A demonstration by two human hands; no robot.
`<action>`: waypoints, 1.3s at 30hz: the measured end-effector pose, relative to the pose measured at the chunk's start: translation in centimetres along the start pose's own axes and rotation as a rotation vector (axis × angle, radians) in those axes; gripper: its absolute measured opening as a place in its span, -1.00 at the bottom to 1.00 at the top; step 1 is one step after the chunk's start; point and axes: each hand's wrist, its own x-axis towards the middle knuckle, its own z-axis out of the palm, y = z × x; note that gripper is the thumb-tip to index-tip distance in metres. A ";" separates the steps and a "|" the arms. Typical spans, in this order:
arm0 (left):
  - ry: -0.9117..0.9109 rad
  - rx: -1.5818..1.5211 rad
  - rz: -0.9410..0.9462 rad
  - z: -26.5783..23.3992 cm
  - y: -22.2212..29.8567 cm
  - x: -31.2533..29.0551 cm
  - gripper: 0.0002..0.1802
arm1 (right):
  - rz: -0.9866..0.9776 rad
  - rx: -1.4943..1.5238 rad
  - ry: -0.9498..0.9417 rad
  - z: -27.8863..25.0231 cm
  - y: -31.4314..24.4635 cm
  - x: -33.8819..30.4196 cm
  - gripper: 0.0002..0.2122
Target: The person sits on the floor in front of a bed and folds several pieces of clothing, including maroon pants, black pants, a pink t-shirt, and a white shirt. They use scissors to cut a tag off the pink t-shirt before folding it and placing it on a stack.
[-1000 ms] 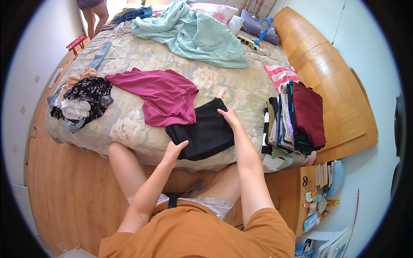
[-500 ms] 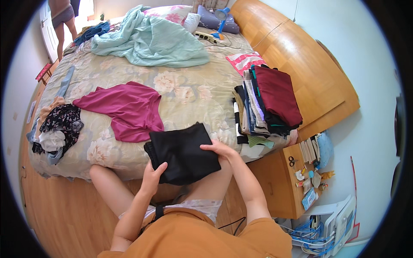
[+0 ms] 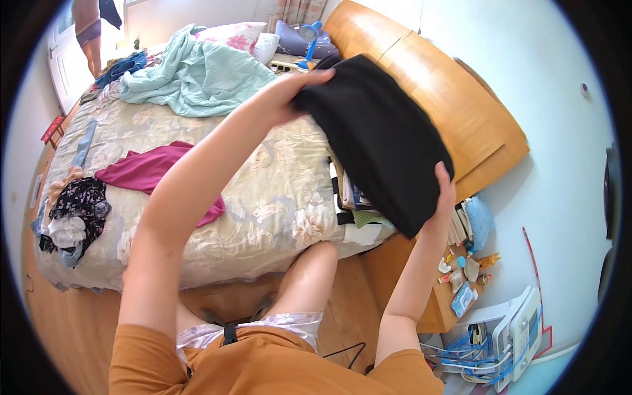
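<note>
A folded black garment (image 3: 382, 145) is stretched between my two hands, held up above the folded clothes stack (image 3: 363, 217) by the headboard. My left hand (image 3: 293, 95) grips its far left end. The near right edge is in my right hand (image 3: 442, 197), thumb on top. Most of the stack is hidden under the black cloth; only its left and near edges show. A magenta garment (image 3: 138, 170) lies spread on the bed, partly covered by my left forearm. Further left is a crumpled pile with a black floral garment (image 3: 82, 204) and a white cloth (image 3: 67, 230).
The bed (image 3: 257, 191) has a flowered cover. A mint quilt (image 3: 197, 76), pillows and a blue lamp (image 3: 310, 36) are at its far end. The wooden headboard (image 3: 487, 141) bounds the right. Small items crowd a bedside cabinet (image 3: 421, 283). Another person (image 3: 89, 36) stands far left.
Both hands have lifted the black garment from above my lap, carrying it up and right over the stack. My left arm now reaches across the bed. The view has shifted slightly.
</note>
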 end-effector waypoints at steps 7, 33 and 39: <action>0.279 0.437 0.240 -5.3 -2.4 14.9 -0.83 | -0.289 -0.122 0.108 -0.2 4.1 9.8 -0.49; 1.116 1.791 0.072 -28.1 -16.8 -34.1 -0.41 | 0.026 -0.581 -0.892 18.1 33.1 -15.7 -0.72; 0.998 1.649 0.214 -23.1 -17.7 -34.5 -0.83 | -0.019 -0.909 -0.639 21.7 41.0 -17.0 -0.60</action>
